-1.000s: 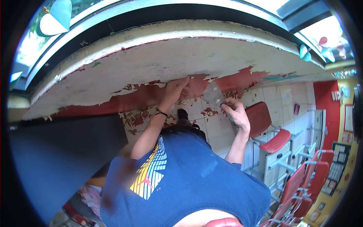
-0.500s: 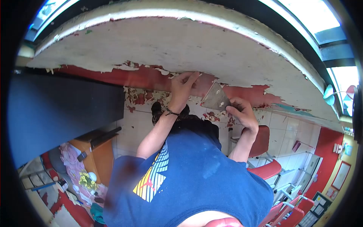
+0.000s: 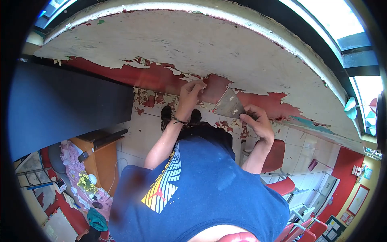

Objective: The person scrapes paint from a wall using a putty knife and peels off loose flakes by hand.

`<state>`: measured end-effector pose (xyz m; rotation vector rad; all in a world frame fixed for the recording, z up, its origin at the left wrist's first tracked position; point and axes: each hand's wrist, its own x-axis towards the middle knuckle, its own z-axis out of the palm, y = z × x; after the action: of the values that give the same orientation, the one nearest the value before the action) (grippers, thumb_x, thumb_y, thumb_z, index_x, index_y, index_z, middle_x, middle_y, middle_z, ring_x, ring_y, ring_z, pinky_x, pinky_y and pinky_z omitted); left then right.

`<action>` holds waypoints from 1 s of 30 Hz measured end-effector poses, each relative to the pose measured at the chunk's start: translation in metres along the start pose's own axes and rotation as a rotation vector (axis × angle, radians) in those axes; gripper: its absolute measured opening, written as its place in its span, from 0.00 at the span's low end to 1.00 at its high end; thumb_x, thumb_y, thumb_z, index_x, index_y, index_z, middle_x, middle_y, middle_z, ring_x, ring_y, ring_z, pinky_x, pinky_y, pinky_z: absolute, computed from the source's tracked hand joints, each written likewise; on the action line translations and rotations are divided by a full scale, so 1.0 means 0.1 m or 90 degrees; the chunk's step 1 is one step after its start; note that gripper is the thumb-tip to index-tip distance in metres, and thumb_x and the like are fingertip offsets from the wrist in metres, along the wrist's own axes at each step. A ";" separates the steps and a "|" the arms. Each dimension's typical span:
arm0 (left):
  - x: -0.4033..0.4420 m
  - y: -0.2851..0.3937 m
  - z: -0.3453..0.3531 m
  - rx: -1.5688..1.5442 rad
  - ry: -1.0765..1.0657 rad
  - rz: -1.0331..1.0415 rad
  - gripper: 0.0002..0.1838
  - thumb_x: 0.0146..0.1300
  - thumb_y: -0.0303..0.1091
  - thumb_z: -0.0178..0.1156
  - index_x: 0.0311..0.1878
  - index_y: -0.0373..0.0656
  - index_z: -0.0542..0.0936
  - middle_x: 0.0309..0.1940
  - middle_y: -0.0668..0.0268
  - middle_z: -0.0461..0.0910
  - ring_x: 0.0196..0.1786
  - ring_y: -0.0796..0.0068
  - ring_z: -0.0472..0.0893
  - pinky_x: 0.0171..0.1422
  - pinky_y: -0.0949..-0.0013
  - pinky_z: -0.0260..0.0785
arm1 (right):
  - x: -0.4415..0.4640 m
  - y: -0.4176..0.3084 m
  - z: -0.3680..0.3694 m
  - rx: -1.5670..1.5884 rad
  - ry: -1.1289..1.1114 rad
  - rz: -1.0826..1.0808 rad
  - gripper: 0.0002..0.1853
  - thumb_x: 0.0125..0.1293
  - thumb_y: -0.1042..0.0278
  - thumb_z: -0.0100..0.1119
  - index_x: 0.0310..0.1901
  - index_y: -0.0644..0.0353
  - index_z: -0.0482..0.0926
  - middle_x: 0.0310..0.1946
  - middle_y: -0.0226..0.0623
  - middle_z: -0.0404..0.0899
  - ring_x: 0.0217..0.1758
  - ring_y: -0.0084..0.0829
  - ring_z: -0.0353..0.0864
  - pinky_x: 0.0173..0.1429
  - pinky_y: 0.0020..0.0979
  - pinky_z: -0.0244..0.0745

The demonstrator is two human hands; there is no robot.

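My right hand [image 3: 260, 123] grips a flat, wide metal scraper [image 3: 230, 104] by its narrow end, its blade turned toward the wall. At the ragged edge of the whitish paint layer [image 3: 169, 40], my left hand [image 3: 191, 93] has its fingers pinched together at the wall; a pale bit shows at the fingertips, too small to make out. Red surface [image 3: 151, 78] shows along the lower wall below that edge. A dark bracelet is on my left wrist.
Paint flakes [image 3: 149, 101] lie on the tiled floor [image 3: 141, 135]. A large dark panel [image 3: 72, 109] stands at left, with a wooden cabinet [image 3: 102, 161] beyond it. Red chairs [image 3: 274, 155] are at right. Part of another person [image 3: 90, 234] shows at bottom left.
The view has shifted, showing more of the left side. My left hand's fingers have drawn together, after reaching out along the wall. The scraper remains in my right hand near the wall.
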<state>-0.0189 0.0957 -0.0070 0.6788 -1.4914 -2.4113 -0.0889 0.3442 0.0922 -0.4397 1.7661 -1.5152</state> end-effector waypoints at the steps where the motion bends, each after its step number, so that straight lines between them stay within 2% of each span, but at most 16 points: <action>1: 0.02 -0.01 -0.09 0.021 -0.028 0.020 0.08 0.66 0.33 0.59 0.39 0.38 0.83 0.31 0.70 0.79 0.33 0.79 0.79 0.39 0.76 0.73 | 0.00 -0.02 0.02 0.011 0.001 0.000 0.05 0.66 0.74 0.61 0.40 0.65 0.78 0.28 0.30 0.78 0.30 0.18 0.76 0.36 0.23 0.72; 5: 0.07 -0.05 -0.52 0.330 -0.040 0.086 0.11 0.66 0.34 0.60 0.44 0.36 0.83 0.40 0.65 0.84 0.41 0.74 0.83 0.44 0.71 0.76 | 0.01 0.13 0.07 -0.041 0.052 0.020 0.08 0.67 0.74 0.60 0.45 0.65 0.77 0.31 0.31 0.78 0.31 0.18 0.75 0.37 0.24 0.73; 7: -0.01 0.08 -0.61 0.704 -0.014 0.130 0.14 0.64 0.36 0.62 0.47 0.36 0.83 0.45 0.59 0.85 0.46 0.70 0.84 0.49 0.67 0.75 | 0.06 0.24 0.15 -0.075 0.039 -0.021 0.11 0.67 0.73 0.60 0.49 0.65 0.76 0.33 0.31 0.78 0.31 0.19 0.76 0.38 0.24 0.74; 8: -0.01 0.12 -0.60 0.704 -0.009 0.130 0.14 0.64 0.36 0.62 0.47 0.36 0.83 0.45 0.59 0.85 0.46 0.70 0.84 0.49 0.67 0.75 | 0.06 0.27 0.18 -0.106 0.028 -0.058 0.13 0.68 0.72 0.59 0.52 0.65 0.74 0.35 0.32 0.78 0.31 0.19 0.76 0.38 0.25 0.74; 9: -0.02 0.15 -0.61 0.689 0.028 0.131 0.15 0.64 0.38 0.63 0.48 0.36 0.83 0.44 0.59 0.86 0.47 0.69 0.84 0.50 0.66 0.75 | 0.06 0.23 0.19 -0.097 -0.018 0.029 0.18 0.69 0.72 0.58 0.59 0.64 0.71 0.39 0.35 0.78 0.33 0.20 0.77 0.39 0.26 0.76; 11: -0.01 0.15 -0.62 0.676 0.071 0.126 0.17 0.64 0.39 0.64 0.48 0.36 0.83 0.43 0.58 0.86 0.47 0.69 0.84 0.52 0.66 0.74 | 0.05 0.11 0.27 -0.135 -0.026 0.069 0.19 0.69 0.72 0.58 0.60 0.65 0.71 0.39 0.37 0.78 0.35 0.22 0.79 0.41 0.28 0.76; 13: 0.05 0.09 -0.54 0.409 0.140 0.159 0.21 0.60 0.45 0.68 0.47 0.36 0.84 0.42 0.53 0.86 0.49 0.61 0.84 0.53 0.61 0.74 | 0.07 0.08 0.34 -0.175 -0.033 0.110 0.20 0.69 0.72 0.57 0.61 0.66 0.71 0.39 0.38 0.79 0.37 0.24 0.80 0.43 0.29 0.76; 15: 0.11 0.09 -0.48 0.394 0.161 0.150 0.21 0.61 0.44 0.68 0.47 0.34 0.83 0.42 0.56 0.86 0.49 0.66 0.84 0.53 0.65 0.74 | 0.14 0.14 0.35 -0.409 0.016 -0.121 0.24 0.68 0.67 0.58 0.64 0.63 0.71 0.54 0.51 0.77 0.55 0.45 0.77 0.63 0.40 0.69; 17: 0.14 0.09 -0.45 0.377 0.181 0.144 0.21 0.62 0.44 0.68 0.47 0.33 0.83 0.42 0.58 0.86 0.49 0.71 0.84 0.53 0.69 0.73 | 0.16 0.19 0.32 -0.385 0.025 -0.075 0.24 0.68 0.67 0.58 0.64 0.62 0.72 0.56 0.52 0.76 0.57 0.48 0.75 0.66 0.41 0.66; 18: 0.15 0.11 -0.44 0.382 0.200 0.142 0.23 0.59 0.46 0.69 0.46 0.32 0.83 0.42 0.55 0.86 0.50 0.66 0.84 0.54 0.66 0.74 | 0.16 0.19 0.31 -0.358 0.039 -0.025 0.24 0.68 0.67 0.58 0.64 0.61 0.72 0.58 0.53 0.75 0.60 0.51 0.73 0.68 0.42 0.63; 19: 0.16 0.13 -0.42 0.387 0.218 0.140 0.25 0.57 0.48 0.71 0.45 0.32 0.83 0.42 0.51 0.86 0.51 0.60 0.84 0.55 0.63 0.74 | 0.16 0.15 0.29 -0.360 0.035 -0.028 0.24 0.68 0.67 0.58 0.64 0.61 0.72 0.58 0.53 0.75 0.60 0.51 0.73 0.68 0.42 0.63; 22: 0.07 0.35 -0.30 0.565 0.326 0.218 0.25 0.55 0.48 0.73 0.39 0.31 0.82 0.40 0.52 0.86 0.46 0.63 0.85 0.51 0.64 0.75 | 0.14 0.09 0.20 -0.310 -0.043 -0.094 0.24 0.68 0.68 0.57 0.65 0.61 0.72 0.58 0.49 0.76 0.60 0.47 0.74 0.68 0.40 0.63; 25: 0.06 0.40 -0.25 0.417 0.294 0.211 0.23 0.53 0.46 0.75 0.35 0.32 0.81 0.37 0.52 0.86 0.41 0.65 0.85 0.47 0.64 0.75 | 0.17 0.15 0.19 -0.253 -0.029 -0.095 0.24 0.68 0.69 0.58 0.65 0.61 0.72 0.58 0.48 0.77 0.59 0.42 0.75 0.67 0.39 0.66; 27: 0.11 0.30 -0.27 0.401 0.281 0.217 0.23 0.53 0.45 0.75 0.35 0.32 0.81 0.36 0.52 0.86 0.39 0.67 0.85 0.45 0.64 0.75 | 0.22 0.05 0.28 -0.071 0.033 0.117 0.23 0.68 0.69 0.58 0.63 0.62 0.74 0.56 0.46 0.79 0.57 0.36 0.77 0.65 0.36 0.68; 28: 0.13 0.26 -0.28 0.385 0.265 0.224 0.22 0.53 0.44 0.75 0.35 0.32 0.81 0.35 0.53 0.85 0.37 0.68 0.85 0.44 0.65 0.75 | 0.27 0.11 0.28 -0.071 0.029 0.117 0.23 0.68 0.69 0.58 0.63 0.62 0.74 0.56 0.46 0.79 0.57 0.36 0.77 0.65 0.36 0.68; 30: 0.13 0.23 -0.28 0.395 0.267 0.218 0.23 0.54 0.45 0.74 0.34 0.32 0.81 0.31 0.56 0.85 0.34 0.72 0.82 0.42 0.67 0.73 | 0.38 0.26 0.27 -0.180 0.022 -0.075 0.21 0.68 0.69 0.58 0.62 0.63 0.75 0.53 0.45 0.80 0.55 0.35 0.78 0.63 0.34 0.69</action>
<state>-0.0173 0.0579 -0.0001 0.8853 -1.9606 -1.4361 -0.0889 0.3054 0.0548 -0.6719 2.0217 -1.3613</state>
